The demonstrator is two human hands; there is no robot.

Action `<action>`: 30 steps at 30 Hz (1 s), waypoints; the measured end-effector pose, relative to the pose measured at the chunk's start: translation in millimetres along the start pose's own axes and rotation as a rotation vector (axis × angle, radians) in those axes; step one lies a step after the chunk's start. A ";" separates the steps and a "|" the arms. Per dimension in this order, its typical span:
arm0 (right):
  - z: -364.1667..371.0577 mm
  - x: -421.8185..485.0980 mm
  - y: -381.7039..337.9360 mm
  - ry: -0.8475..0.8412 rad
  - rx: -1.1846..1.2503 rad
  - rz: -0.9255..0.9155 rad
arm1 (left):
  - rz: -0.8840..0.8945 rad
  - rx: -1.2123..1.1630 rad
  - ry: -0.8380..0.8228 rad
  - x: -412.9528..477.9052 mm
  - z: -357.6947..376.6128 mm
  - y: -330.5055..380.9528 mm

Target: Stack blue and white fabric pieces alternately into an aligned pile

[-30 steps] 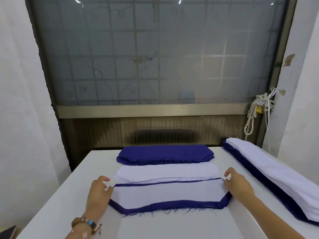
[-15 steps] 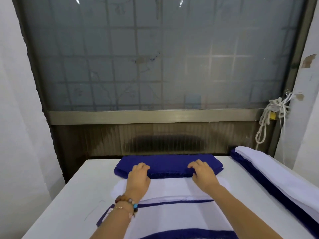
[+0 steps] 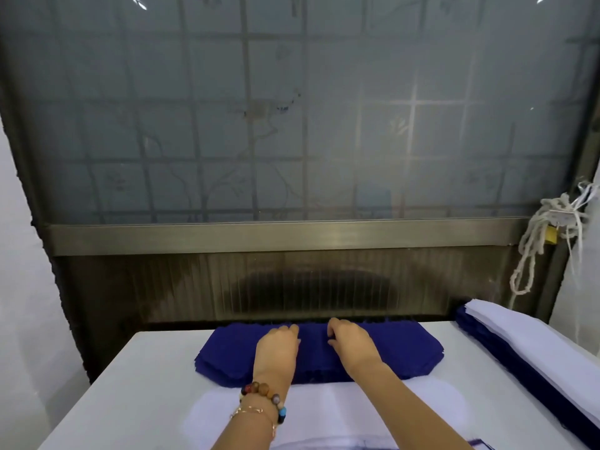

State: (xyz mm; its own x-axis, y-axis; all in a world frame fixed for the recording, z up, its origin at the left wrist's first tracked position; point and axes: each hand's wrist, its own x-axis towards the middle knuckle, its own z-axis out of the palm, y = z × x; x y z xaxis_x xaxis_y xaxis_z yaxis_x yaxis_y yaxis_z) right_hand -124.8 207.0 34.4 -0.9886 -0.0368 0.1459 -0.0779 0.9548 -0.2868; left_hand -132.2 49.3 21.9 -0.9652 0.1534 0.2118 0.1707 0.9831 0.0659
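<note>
At 6 o'clock, right under my chin, only the far edge of the pile I am building (image 3: 344, 444) shows, a white piece on top with a thin blue line at its border. I judge a blue piece is due next. Just past it lies the white stack (image 3: 324, 407), kept close so both colours feed the pile without a long reach. My forearms cross over it, the bead bracelet (image 3: 264, 394) on my left wrist.

At 12 o'clock the blue stack (image 3: 406, 349) sits near the far edge of the worktop (image 3: 130, 401), touching the white stack's far side. Both hands rest on top of it near its middle, close together but apart. My left hand (image 3: 277, 349) lies palm down, fingers straight and pressed together, steadying the layers so only the top one comes away. My right hand (image 3: 352, 349) has its fingertips bent toward the left one. Whether they have already pinched the top piece I cannot tell.

At 3 o'clock a long pile of blue and white layers (image 3: 535, 349) runs along the worktop's right side, out of my reach path. Beyond, at 12, the frosted window (image 3: 292, 125). At 2 o'clock a knotted rope (image 3: 535, 241) hangs by its frame.
</note>
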 end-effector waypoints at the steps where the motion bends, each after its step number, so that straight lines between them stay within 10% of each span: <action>1: 2.3 2.7 0.6 0.013 0.019 0.000 | 0.010 0.016 0.006 3.7 3.5 0.6; 18: 25.1 26.9 31.2 0.156 0.203 -0.129 | 0.125 -0.167 0.256 16.8 36.1 1.1; 30: -13.2 34.2 58.5 -0.174 0.298 0.072 | 0.032 -0.039 0.163 21.1 13.0 -38.2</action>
State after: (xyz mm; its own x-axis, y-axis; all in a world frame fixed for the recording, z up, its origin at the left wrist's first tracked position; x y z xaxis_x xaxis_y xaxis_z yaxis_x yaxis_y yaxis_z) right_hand -161.5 265.5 35.2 -0.9981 -0.0464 -0.0415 -0.0154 0.8299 -0.5577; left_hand -161.7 16.3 11.2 -0.9148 0.1636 0.3693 0.2119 0.9728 0.0940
